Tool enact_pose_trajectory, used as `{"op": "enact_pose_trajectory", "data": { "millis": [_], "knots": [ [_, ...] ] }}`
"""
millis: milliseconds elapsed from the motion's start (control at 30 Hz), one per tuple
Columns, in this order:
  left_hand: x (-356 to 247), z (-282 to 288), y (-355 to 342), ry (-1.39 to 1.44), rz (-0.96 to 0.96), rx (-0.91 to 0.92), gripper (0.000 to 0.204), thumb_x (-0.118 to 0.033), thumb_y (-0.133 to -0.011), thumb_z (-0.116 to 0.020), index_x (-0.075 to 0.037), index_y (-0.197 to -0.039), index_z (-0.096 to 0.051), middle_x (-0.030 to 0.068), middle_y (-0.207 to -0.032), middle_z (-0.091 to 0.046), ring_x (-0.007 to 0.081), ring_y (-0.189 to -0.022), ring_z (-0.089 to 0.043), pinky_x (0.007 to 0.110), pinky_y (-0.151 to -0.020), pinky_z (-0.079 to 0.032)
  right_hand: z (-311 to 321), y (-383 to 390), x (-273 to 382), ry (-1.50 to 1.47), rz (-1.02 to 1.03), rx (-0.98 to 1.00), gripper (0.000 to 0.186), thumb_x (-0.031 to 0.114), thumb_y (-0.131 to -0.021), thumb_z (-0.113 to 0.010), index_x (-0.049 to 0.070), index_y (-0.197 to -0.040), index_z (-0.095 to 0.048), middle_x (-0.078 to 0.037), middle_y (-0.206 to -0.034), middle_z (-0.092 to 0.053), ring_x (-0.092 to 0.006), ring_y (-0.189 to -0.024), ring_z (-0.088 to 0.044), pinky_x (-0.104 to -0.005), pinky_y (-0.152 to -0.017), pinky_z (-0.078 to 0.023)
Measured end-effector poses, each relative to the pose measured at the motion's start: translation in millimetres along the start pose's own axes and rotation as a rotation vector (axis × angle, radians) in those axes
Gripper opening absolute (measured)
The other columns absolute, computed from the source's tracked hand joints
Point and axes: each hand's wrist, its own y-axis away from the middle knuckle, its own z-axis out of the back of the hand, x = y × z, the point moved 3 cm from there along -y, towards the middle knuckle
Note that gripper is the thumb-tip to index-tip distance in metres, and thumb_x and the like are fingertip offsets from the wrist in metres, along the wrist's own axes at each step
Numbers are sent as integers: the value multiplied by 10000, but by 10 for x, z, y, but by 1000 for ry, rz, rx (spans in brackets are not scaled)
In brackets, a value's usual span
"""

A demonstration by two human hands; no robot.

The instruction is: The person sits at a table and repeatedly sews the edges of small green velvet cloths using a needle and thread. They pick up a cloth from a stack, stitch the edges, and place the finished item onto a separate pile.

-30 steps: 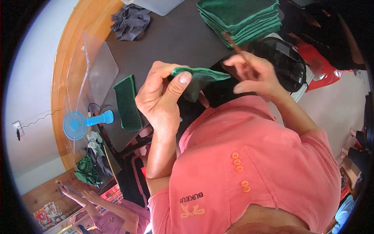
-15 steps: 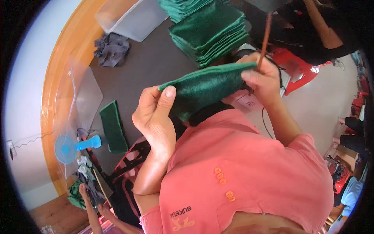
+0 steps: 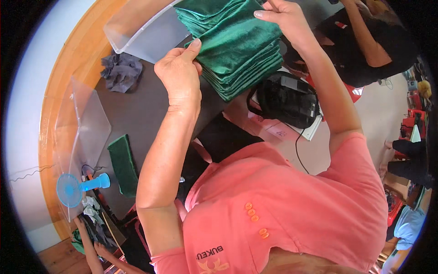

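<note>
A green velvet piece [image 3: 237,43] lies spread over the top of a stack of similar green velvet pieces [image 3: 248,77]. My left hand [image 3: 180,73] pinches its left corner between thumb and fingers. At the opposite corner is my right hand [image 3: 289,23], its thumb on the cloth's edge and its fingertips partly hidden at the top of the view. Both arms reach forward over the table. Another narrow green piece [image 3: 123,164] rests alone on the dark table [image 3: 150,100], left of my left forearm.
Beyond the stack stands a clear plastic bin [image 3: 150,27]. A crumpled grey cloth [image 3: 121,72], a clear panel [image 3: 89,123] and a blue fan [image 3: 70,189] line the left side. A black bag [image 3: 287,98] sits right of the stack. Other people work at far right and lower left.
Both hands have moved forward and away from my body, carrying the green velvet piece from in front of my chest onto the stack. It now lies flatter, and the black bag is uncovered.
</note>
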Motion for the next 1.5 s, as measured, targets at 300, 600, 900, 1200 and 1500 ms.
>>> {"op": "enact_pose_trajectory", "data": {
  "millis": [300, 600, 900, 1200, 1500],
  "knots": [
    [-97, 87, -9, -61, 125, 108, 230, -137, -777, -753, -14, -635, -619, 1, -534, -461, 95, -452, -371, 258, -449, -281, 10, 19, -62, 13, 50, 34, 200, 69, -718, -748, 17, -690, -557, 20, -603, -498, -75, -587, -461, -259, -551, -381],
    [-103, 220, 130, -497, -557, 87, 175, -118, -726, -724, -2, -840, -659, 84, -774, -605, 188, -771, -547, 336, -658, -437, -23, -11, -167, 110, 7, 63, 177, 135, -724, -755, 1, -738, -640, -7, -604, -573, -91, -577, -513, -272, -539, -412],
    [-144, 105, 425, -753, -1055, 411, 287, -30, -609, -731, -59, -883, -652, 77, -930, -564, 303, -953, -517, 431, -799, -431, -98, -64, -137, 75, 56, 65, 231, 173, -723, -775, -24, -762, -662, -46, -617, -618, -105, -566, -540, -280, -545, -430],
    [-155, 81, 400, -797, -1153, 469, 239, -8, -644, -708, -55, -868, -640, 77, -922, -587, 310, -955, -549, 398, -802, -448, -173, -159, -545, 51, 63, 137, 184, 182, -757, -762, 40, -784, -650, 61, -653, -543, -44, -642, -488, -219, -591, -370],
    [-167, 125, 366, -702, -1084, 511, 178, -57, -675, -698, -22, -832, -620, 96, -879, -603, 306, -933, -577, 403, -793, -421, -131, -74, -417, 289, 177, 26, 219, 187, -786, -753, 13, -844, -633, 19, -633, -536, -50, -641, -501, -240, -588, -397]
  ]
}}
